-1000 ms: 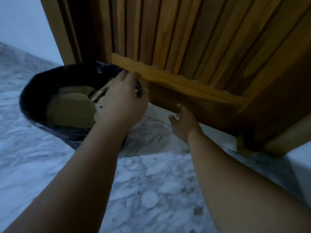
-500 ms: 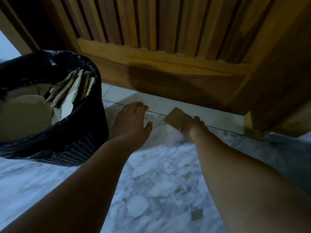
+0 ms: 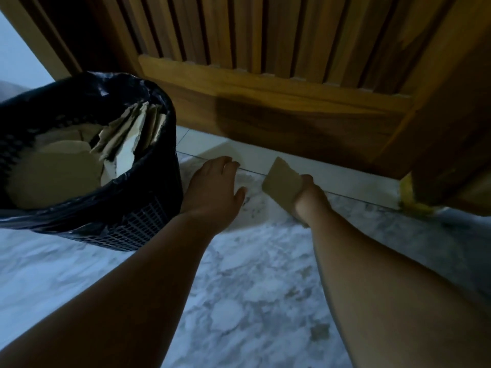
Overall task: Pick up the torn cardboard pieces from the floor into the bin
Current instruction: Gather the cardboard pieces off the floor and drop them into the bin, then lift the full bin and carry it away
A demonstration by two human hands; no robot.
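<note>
floor: grey-white marbled stone floor (image 3: 239, 301), nearest; both bare forearms reach out over it.
left hand (image 3: 212, 192): palm down, fingers straight and close together, thumb spread; low over the floor just right of the bin. Floor contact: cannot tell.
right hand (image 3: 309, 200): fingers curled onto a flat tan torn cardboard piece (image 3: 281, 181), gripping its right edge.
cardboard piece: tilted, near the seam where the marble meets the white tile strip (image 3: 345, 179), well right of the bin, not in it. Whether it still touches the floor: cannot tell.
bin: black mesh plastic bin (image 3: 138, 224) with a black bag liner, standing left on the floor; holds tan cardboard scraps (image 3: 53, 173), some torn strips leaning on its right wall.
door: brown slatted wooden door (image 3: 265, 62), farthest, behind the tile strip.
change: 1.0 s ago the left hand was at the bin rim and no piece showed in the right hand; now the left is down beside the bin and the right holds a piece. Since 0.5 s ago, both hands have barely shifted.
</note>
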